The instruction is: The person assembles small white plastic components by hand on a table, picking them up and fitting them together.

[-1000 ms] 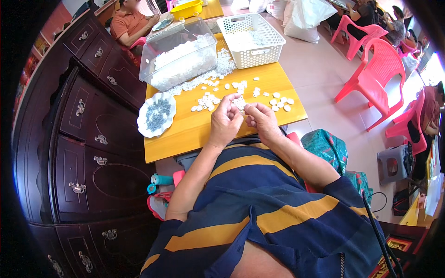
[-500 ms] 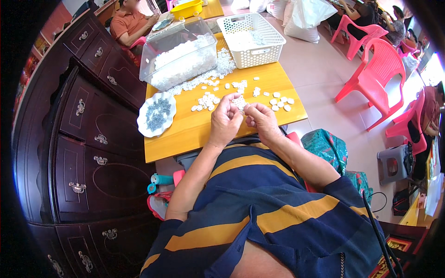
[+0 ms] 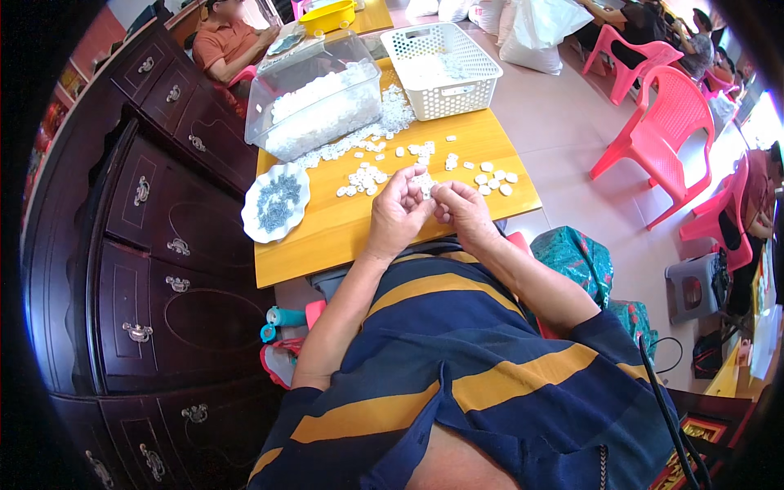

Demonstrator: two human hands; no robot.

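Observation:
Close together above the near part of the wooden table [image 3: 327, 253], my left hand [image 3: 395, 214] and my right hand [image 3: 467, 214] are both closed at the fingertips. A small white plastic piece [image 3: 425, 193] shows between them, its shape partly covered by the fingers. Left of my hands lies a cluster of small white pieces [image 3: 366, 177]. Round white pieces [image 3: 496, 180] are grouped to the right. Farther left, a white scalloped plate [image 3: 251, 225] holds many tiny grey-blue parts [image 3: 278, 200].
A clear plastic bin [image 3: 278, 145] of white pieces and a white perforated basket [image 3: 453, 102] stand at the table's far side. Dark wooden drawers [image 3: 196, 269] run along the left. Pink chairs [image 3: 665, 131] and a green bag [image 3: 576, 257] are at the right. Another person [image 3: 229, 45] sits beyond.
My left thumb has moved slightly up and toward my right fingertips, and both hands' fingers have shifted a little around the small piece. The things on the table stay put.

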